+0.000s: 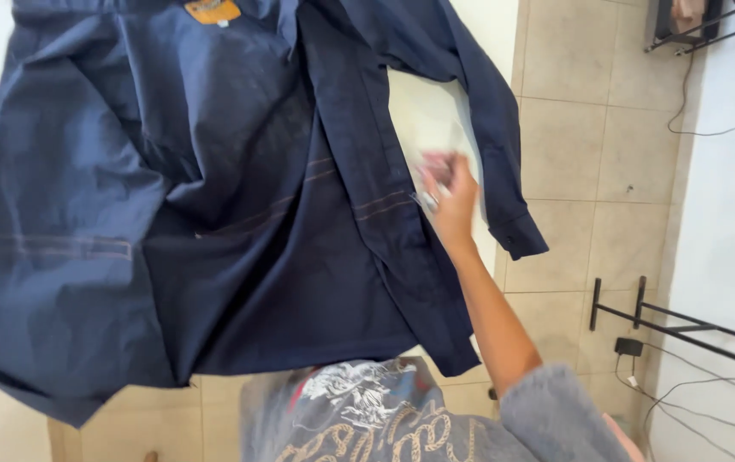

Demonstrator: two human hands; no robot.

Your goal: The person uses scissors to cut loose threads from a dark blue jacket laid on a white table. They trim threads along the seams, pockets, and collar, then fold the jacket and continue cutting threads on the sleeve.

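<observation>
Navy shirt (213, 197) is spread open over a white surface (436, 120), filling the frame from 9 to 1 o'clock, orange neck label (212, 10) at 12. One sleeve (491, 128) hangs off the surface edge at 2 o'clock, cuff over the tiled floor (590, 171). Right hand (449, 198) is at 3 o'clock of centre, at the open front edge of the shirt; motion blur, so cannot tell if its grip is closed on cloth or just resting there. Left hand not in view. To work well here: keep the front edge flat and straight, smooth wrinkles outward, pull the hanging sleeve back onto the surface. No containers visible. Black metal frame (667, 325) at 4 o'clock.
</observation>
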